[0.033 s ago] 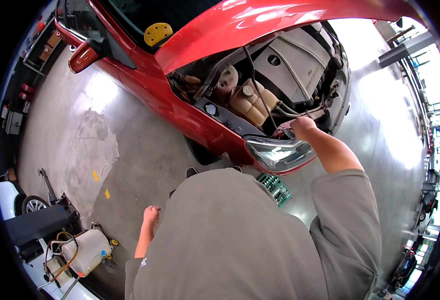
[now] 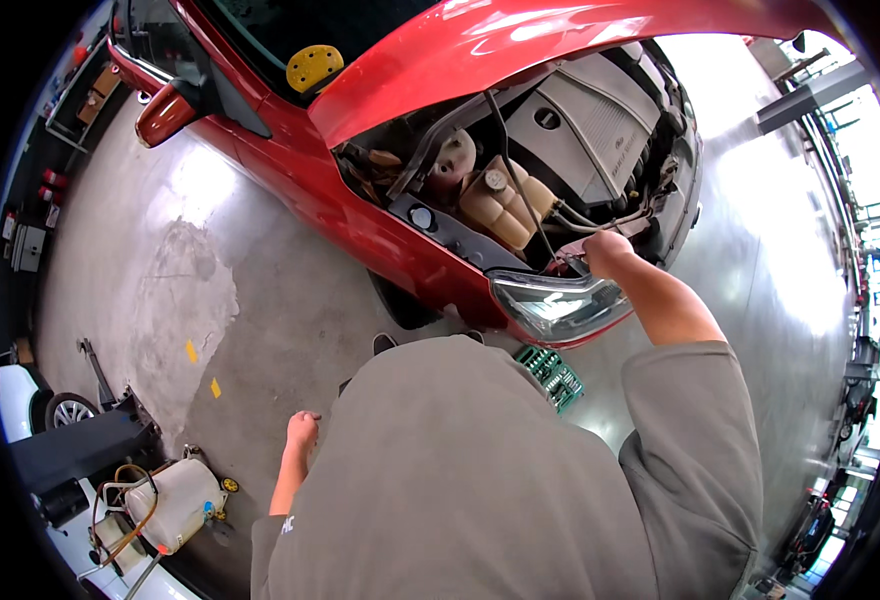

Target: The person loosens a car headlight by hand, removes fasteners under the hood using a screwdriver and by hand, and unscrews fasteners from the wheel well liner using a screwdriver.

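A red car (image 2: 360,215) stands with its hood (image 2: 560,40) propped up. My right hand (image 2: 605,252) reaches into the front corner of the engine bay, just behind the headlight (image 2: 560,305). Its fingers are curled on a small dark thing there; what it is I cannot tell. Close by are the beige coolant tank (image 2: 500,200), the thin prop rod (image 2: 515,170) and the grey engine cover (image 2: 600,130). My left hand (image 2: 302,430) hangs at my side over the floor in a loose fist, with nothing showing in it. My grey-sleeved body hides the ground below me.
A green socket tray (image 2: 550,375) lies on the concrete under the headlight. A white fluid tank on wheels (image 2: 175,505), a floor jack (image 2: 100,375) and part of a white car (image 2: 15,400) stand at the lower left. A yellow disc (image 2: 313,65) sits on the windshield.
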The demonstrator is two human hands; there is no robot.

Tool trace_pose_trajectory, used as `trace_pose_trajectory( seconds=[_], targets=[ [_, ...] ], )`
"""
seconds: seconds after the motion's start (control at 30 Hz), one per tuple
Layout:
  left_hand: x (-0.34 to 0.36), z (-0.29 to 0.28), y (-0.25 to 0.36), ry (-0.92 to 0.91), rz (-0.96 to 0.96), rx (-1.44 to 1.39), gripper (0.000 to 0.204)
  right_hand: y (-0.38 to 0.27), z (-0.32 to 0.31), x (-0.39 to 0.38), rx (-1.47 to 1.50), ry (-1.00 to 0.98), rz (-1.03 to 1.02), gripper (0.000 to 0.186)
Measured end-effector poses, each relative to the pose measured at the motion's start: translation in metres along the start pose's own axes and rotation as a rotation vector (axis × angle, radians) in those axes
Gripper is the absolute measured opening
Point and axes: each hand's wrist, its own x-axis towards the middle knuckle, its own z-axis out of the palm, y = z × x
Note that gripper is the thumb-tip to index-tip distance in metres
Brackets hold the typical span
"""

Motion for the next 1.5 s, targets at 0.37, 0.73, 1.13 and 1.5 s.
trace_pose_trajectory(
  seconds=[0.37, 0.73, 1.13, 1.5],
  targets=[
    [-0.010, 0.006, 0.009, -0.014, -0.039, -0.019, 0.033, -0.011, -0.024, -0.002, -0.140, -0.061, 0.114, 0.024],
    [-0.018, 0.008, -0.002, -0.055, -0.038, -0.026, 0.032, -0.021, -0.034, -0.018, 0.029, -0.084, 0.159, 0.025],
    [-0.026, 0.013, -0.007, -0.041, -0.096, -0.014, 0.033, -0.026, -0.048, -0.016, 0.225, -0.168, 0.347, 0.032],
    [-0.049, 0.023, -0.008, -0.013, -0.121, -0.032, 0.032, 0.017, 0.031, 0.051, 0.121, -0.275, 0.159, 0.037]
  ],
)
